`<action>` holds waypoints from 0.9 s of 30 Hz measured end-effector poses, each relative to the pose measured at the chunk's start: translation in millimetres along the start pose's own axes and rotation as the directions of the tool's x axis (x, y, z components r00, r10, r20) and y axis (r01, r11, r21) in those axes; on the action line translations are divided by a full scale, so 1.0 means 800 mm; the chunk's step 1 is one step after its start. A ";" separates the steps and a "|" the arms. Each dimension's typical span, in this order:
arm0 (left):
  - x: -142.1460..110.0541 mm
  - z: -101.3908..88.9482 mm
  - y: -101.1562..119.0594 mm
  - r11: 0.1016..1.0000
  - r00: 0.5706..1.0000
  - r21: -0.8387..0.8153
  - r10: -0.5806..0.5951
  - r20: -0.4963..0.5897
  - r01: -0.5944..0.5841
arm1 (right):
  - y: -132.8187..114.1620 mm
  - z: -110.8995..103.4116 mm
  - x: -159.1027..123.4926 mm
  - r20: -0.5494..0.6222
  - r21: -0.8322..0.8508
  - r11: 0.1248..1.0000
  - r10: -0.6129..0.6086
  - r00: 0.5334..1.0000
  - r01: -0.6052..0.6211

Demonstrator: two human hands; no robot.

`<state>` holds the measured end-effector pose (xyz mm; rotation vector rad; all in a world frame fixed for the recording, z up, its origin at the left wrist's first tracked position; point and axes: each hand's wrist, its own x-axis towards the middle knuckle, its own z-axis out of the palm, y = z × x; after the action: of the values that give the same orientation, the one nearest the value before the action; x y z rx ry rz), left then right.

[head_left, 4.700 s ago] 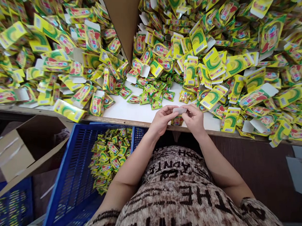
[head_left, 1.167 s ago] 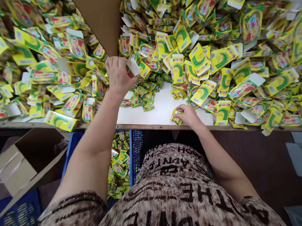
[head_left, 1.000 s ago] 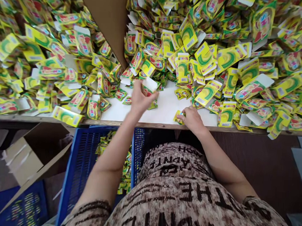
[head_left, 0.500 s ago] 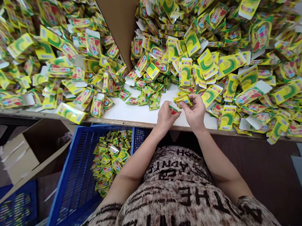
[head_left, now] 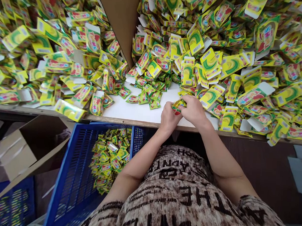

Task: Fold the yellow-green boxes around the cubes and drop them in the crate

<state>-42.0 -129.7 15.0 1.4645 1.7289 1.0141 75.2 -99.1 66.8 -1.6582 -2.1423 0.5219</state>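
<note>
- Left hand and right hand grasp a small yellow-green sachet, centre of frame.
- Its print is mostly hidden by their grip.
- Blue crate, lower left, is cut off by the frame.

Cartons heap on the table either side of a cardboard divider. Below its front edge, a crate holds sachets, with a cardboard box to the left.

A white-topped bench carries heaped yellow card cartons, small green sachets and a cardboard divider.
</note>
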 end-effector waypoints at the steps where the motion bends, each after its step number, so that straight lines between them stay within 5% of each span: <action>1: 0.001 -0.003 -0.001 1.000 1.000 -0.021 0.003 0.029 -0.003 | -0.001 -0.008 0.004 0.089 -0.030 0.999 -0.031 0.996 0.034; 4: 0.008 -0.018 -0.008 0.974 0.980 -0.226 0.049 0.192 -0.005 | 0.002 -0.030 0.010 0.267 0.000 0.994 -0.104 0.958 0.108; 8: 0.018 -0.032 -0.022 0.750 0.918 -0.629 0.078 0.389 0.203 | 0.011 -0.042 0.009 0.135 0.266 0.960 -0.126 0.983 0.086; 12: 0.012 -0.025 -0.025 0.629 0.930 -0.731 0.031 0.365 0.266 | 0.020 -0.026 0.005 -0.023 0.168 0.960 -0.224 0.974 0.224; 15: 0.006 -0.018 -0.025 0.619 0.933 -0.741 0.035 0.357 0.261 | 0.027 -0.010 -0.006 0.077 0.092 0.958 -0.277 0.958 0.270; 17: 0.004 -0.016 -0.025 0.635 0.933 -0.731 0.042 0.356 0.251 | 0.031 -0.003 -0.018 0.114 0.134 0.954 -0.285 0.952 0.270; 20: 0.002 -0.017 -0.024 0.646 0.938 -0.725 0.036 0.344 0.241 | 0.035 0.002 -0.034 -0.047 0.375 0.916 -0.137 0.989 0.145; 22: 0.000 -0.019 -0.022 0.627 0.940 -0.737 0.023 0.341 0.252 | 0.037 0.007 -0.042 -0.113 0.629 0.777 0.113 0.987 -0.017; 24: 0.000 -0.023 -0.020 0.586 0.929 -0.754 0.005 0.369 0.297 | 0.039 0.013 -0.047 0.009 0.833 0.528 0.285 0.959 -0.164; 27: 0.002 -0.032 -0.017 0.525 0.874 -0.736 -0.031 0.485 0.427 | 0.044 0.016 -0.049 0.293 0.922 0.188 0.233 0.927 -0.339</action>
<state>-70.6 -133.2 15.5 0.6925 0.8467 1.0454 106.8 -129.8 35.3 -1.1730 -0.9246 1.6613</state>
